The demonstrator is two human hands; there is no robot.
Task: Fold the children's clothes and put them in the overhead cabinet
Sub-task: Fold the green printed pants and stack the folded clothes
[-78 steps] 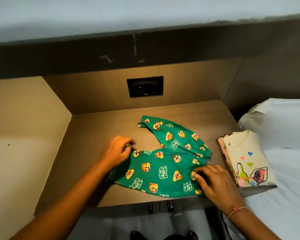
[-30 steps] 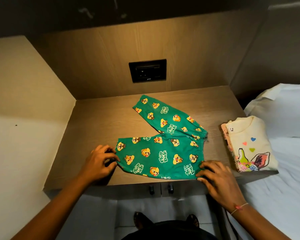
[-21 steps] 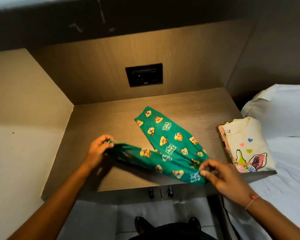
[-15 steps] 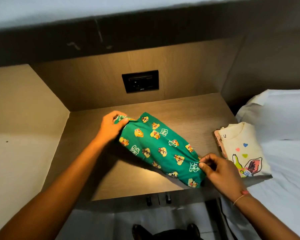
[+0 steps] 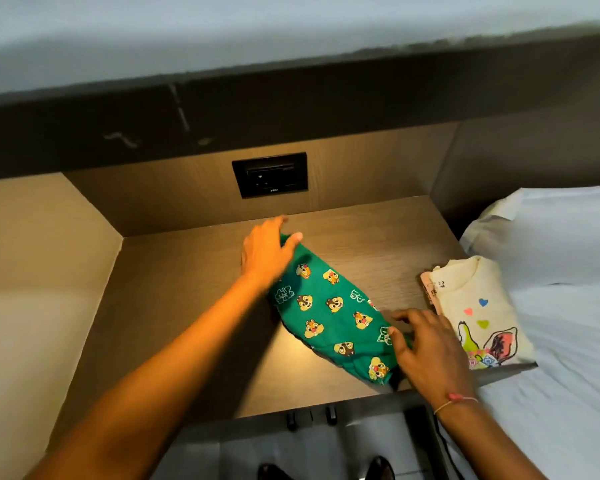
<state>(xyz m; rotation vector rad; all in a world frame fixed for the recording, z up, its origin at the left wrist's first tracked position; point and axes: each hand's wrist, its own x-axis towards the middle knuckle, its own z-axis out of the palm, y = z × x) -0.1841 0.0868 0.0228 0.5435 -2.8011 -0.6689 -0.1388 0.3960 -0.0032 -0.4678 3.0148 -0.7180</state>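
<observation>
Currently the green trousers [image 5: 333,317] lie folded leg over leg on the wooden shelf [image 5: 194,306], forming one long strip that runs diagonally from far-left to near-right. Print: cartoon chipmunks and white lettering. Left hand [image 5: 265,252] rests palm-down on the far end of the strip, fingers spread and flat, thumb out to the right over the cloth edge; pressing rather than pinching, as far as can be seen. Right hand [image 5: 426,351] sits at the near end, at the waist part, fingers loosely curled and slightly apart, thumb on the green cloth; whether any cloth is pinched under the fingers cannot be told. Thin cord bracelet [image 5: 456,400] on the right wrist. Just right of the trousers, not touching them, a folded cream shirt [image 5: 475,306] with hearts and a rabbit-ear drawing lies at the shelf's right edge, its near corner over the white bed [image 5: 568,341]. Black socket plate [image 5: 270,174] set in the back panel above the shelf. Dark cabinet underside [image 5: 291,105] overhangs the shelf. Below the shelf front, two small dark handles [image 5: 310,417] and shoe tips [image 5: 326,471] on the floor.
</observation>
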